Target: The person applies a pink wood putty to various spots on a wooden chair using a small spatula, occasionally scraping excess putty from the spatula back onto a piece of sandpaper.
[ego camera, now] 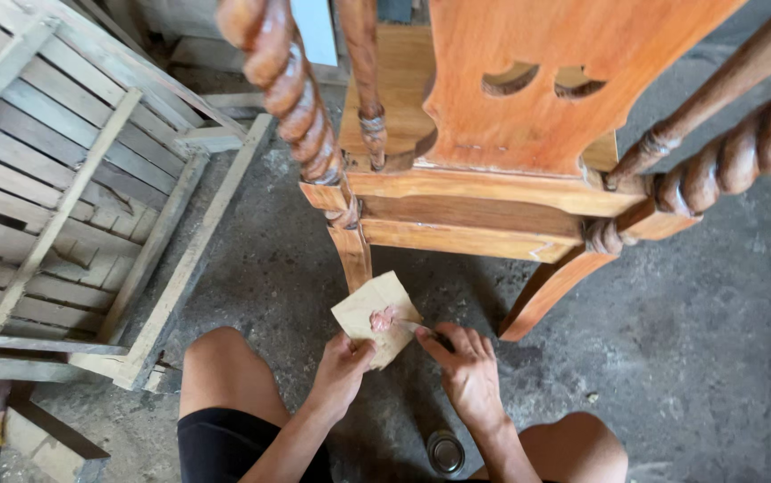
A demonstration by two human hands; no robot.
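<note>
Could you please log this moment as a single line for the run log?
left hand: holds card with pinkish filler | right hand: thin tool at filler | wooden chair ahead | small tin on floor

A tan card (374, 311), tilted and held off the floor, carries a pink putty dab (382, 318) touched by a thin blade (422, 330).

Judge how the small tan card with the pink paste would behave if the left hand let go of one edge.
The card looks thin and flat, so it would probably be light and flex easily. The left hand pinches only its lower edge, so it may sag or tilt. The pink paste looks wet and would likely smear if touched.
</note>
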